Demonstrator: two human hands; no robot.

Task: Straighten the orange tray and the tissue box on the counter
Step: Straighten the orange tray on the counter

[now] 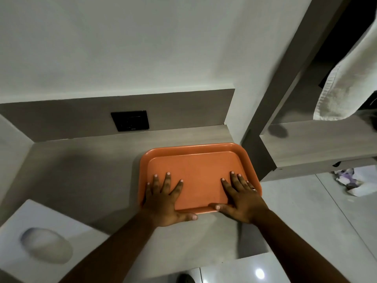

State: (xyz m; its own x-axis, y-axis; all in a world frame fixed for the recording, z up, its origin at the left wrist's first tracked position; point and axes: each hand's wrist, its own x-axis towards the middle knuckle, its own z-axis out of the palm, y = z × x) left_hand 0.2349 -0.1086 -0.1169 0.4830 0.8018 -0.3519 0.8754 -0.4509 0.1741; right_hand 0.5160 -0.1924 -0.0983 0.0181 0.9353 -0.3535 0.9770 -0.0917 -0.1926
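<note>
An empty orange tray (195, 160) lies flat on the grey wood-grain counter (81, 170), near the counter's right end. My left hand (165, 201) rests on the tray's near left corner, fingers spread on its floor and thumb along the near rim. My right hand (240, 199) presses flat on the near right corner, fingers apart, thumb on the near rim. A white tissue box (38, 240) with an oval opening sits at the counter's near left, turned at an angle to the edge.
A black wall socket (130, 120) sits in the backsplash behind the tray. A grey wooden frame and shelf (318, 139) stand to the right, with a white towel (346, 82) hanging above. Crumpled paper (350, 180) lies on the tiled floor.
</note>
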